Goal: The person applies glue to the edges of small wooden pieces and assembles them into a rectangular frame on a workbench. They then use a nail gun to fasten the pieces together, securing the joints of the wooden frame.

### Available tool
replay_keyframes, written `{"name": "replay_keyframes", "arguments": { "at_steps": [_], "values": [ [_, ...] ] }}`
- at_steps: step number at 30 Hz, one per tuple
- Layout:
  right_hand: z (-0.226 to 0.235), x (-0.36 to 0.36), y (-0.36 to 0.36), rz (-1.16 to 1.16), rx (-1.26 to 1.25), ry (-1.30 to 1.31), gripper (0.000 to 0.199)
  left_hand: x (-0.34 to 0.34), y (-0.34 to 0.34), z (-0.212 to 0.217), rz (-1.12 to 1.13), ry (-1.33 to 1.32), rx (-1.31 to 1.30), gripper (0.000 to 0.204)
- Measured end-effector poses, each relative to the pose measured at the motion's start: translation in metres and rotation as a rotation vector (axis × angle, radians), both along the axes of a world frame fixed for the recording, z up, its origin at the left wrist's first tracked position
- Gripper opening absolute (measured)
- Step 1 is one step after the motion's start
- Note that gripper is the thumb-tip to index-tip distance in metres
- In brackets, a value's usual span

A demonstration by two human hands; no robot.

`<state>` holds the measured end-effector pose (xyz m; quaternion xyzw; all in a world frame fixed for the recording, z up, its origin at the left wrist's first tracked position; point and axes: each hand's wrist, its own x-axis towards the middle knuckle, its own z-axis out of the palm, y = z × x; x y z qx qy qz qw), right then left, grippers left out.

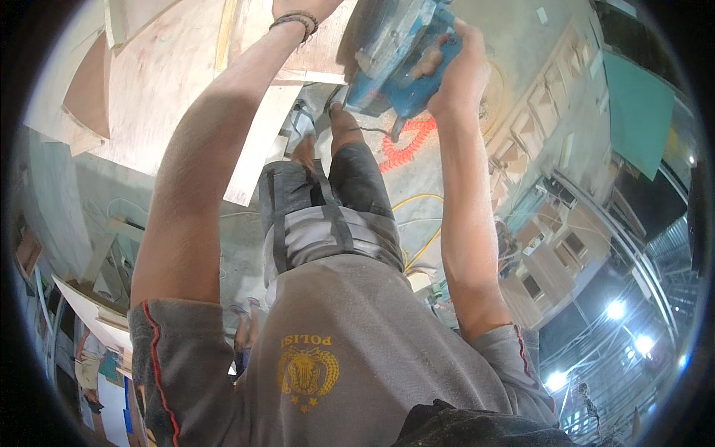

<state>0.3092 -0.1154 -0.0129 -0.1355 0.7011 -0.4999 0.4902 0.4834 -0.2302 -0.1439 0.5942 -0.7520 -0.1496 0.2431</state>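
Grip: bare left hand (307, 7), below a dark corded bracelet (298, 21), is cropped by the upper edge, so I cannot tell whether it is spread or pinching anything; bare right hand (463, 80) has its fingers curled round the handle of a blue, boxy, scuffed machine (389, 41).
Hands: two, well apart, with the machine between them, probably because its bulk needs guiding from the side.
Bystander: one distant person in pale shorts (88, 376), lower left.
Plywood: one broad, pale, flat wooden sheet (167, 71) beneath the left forearm, perhaps steadied from that side, plus one narrow pale wooden strip (255, 158) slanting below it.
Machine: one, at the top centre, just beside the sheet's right edge (contact is hard to judge from above).
Shins: two, bare (346, 128), one ahead of the other, likely for balance.
Hose: one coiled orange line (412, 149), slack on the floor below the machine, presumably leaving it room to travel.
Cable: one thin yellow cord (426, 197), loosely curved.
Panel: one flat green sheet (640, 112), far right.
Lamps: three large white lights (614, 309), lower right.
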Motion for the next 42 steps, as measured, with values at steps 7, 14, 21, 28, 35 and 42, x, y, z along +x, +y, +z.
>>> {"name": "replay_keyframes", "arguments": {
  "at_steps": [7,14,21,28,35,42],
  "values": [
    [-0.003,-0.029,-0.031,-0.017,-0.098,-0.156,0.034,-0.002,0.000,-0.002,0.037,0.014,0.029,0.027],
    [0.013,-0.012,0.079,-0.041,0.064,-0.182,0.037,-0.001,0.006,0.010,0.131,-0.097,-0.010,0.031],
    [0.007,0.031,0.167,-0.010,0.087,-0.180,0.031,-0.006,-0.001,0.004,0.026,-0.110,0.046,0.032],
    [0.006,0.028,0.130,-0.003,0.081,-0.073,0.033,-0.004,0.000,-0.004,0.004,-0.025,-0.016,0.035],
    [0.008,0.021,0.089,-0.011,0.059,-0.067,0.034,0.000,0.000,0.002,-0.001,0.030,0.005,0.032],
    [0.004,0.013,0.063,0.003,0.035,-0.002,0.034,0.001,-0.003,-0.001,0.013,0.001,-0.018,0.028]
  ]
}}
